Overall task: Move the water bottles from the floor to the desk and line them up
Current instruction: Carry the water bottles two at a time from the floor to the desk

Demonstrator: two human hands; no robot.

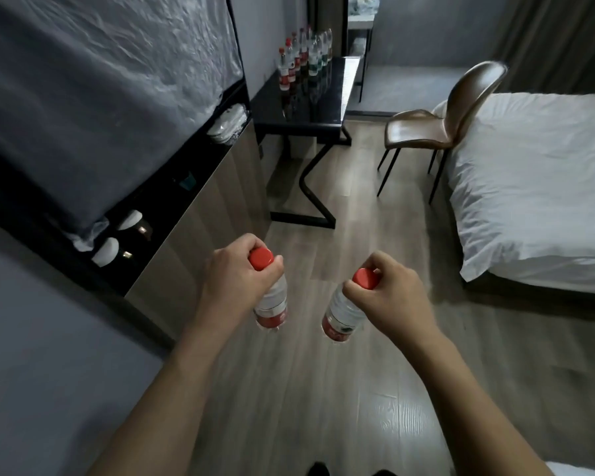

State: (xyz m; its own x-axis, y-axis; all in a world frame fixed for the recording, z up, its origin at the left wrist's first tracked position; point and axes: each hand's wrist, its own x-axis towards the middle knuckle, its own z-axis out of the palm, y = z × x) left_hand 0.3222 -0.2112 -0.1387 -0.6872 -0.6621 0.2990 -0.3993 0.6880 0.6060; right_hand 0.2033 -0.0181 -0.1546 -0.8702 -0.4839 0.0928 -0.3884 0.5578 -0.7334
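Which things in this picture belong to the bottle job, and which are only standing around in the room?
Part of the job:
- bottle in left hand, held by left hand
- bottle in right hand, held by right hand
- black desk
- bottles already on desk

Only standing around:
- brown chair
- bed
- cups on shelf

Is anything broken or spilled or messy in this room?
Nothing looks spilled or broken. The left hand and right hand each hold a capped water bottle upright above a dry floor. The bottles on the desk stand upright in rows.
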